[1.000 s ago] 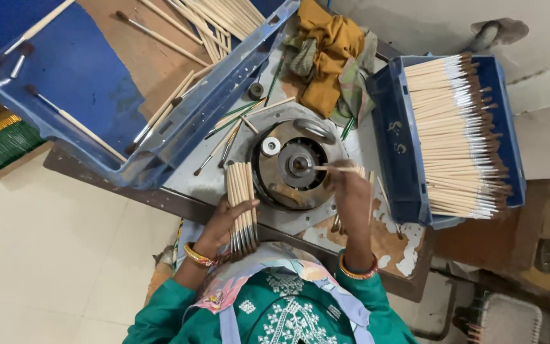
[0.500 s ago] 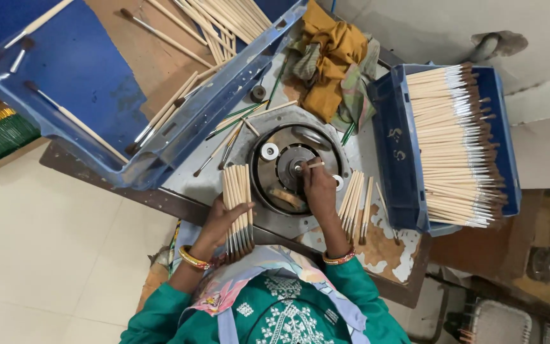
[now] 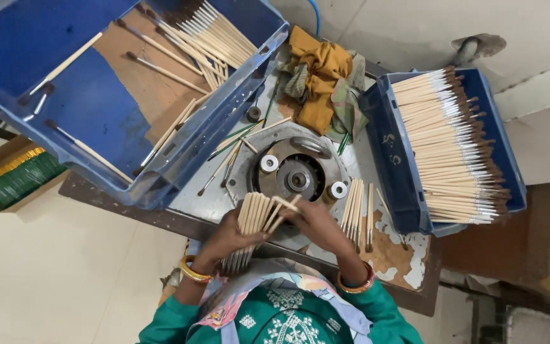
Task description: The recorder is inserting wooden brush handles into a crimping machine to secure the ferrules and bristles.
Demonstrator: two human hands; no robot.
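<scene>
Wooden sticks, a fanned bundle (image 3: 254,223) of them, sit clenched in the left hand (image 3: 227,236) at the near edge of the bench (image 3: 202,204), just near of the round metal machine (image 3: 295,175). Half a second ago this bundle stood a little further left and more upright; now it leans right, toward the other hand. The right hand (image 3: 318,224) has come back from the machine's hub, where it was pressing a stick a moment ago, and now meets the bundle, its fingers (image 3: 293,210) pinching one stick (image 3: 286,211) that sticks out at the bundle's right edge. The hub lies uncovered now.

Right of that hand a small row of finished sticks (image 3: 355,213) lies on the bench, as before. Further right, a blue bin (image 3: 389,159) holds a thick stack of white-tipped sticks (image 3: 450,146). At the far left a large blue crate (image 3: 65,95) tilts over the bench with loose sticks scattered in it. A yellow cloth (image 3: 318,79) is bunched at the far side, between crate and bin. Green packs (image 3: 17,181) lie on the floor at left.
</scene>
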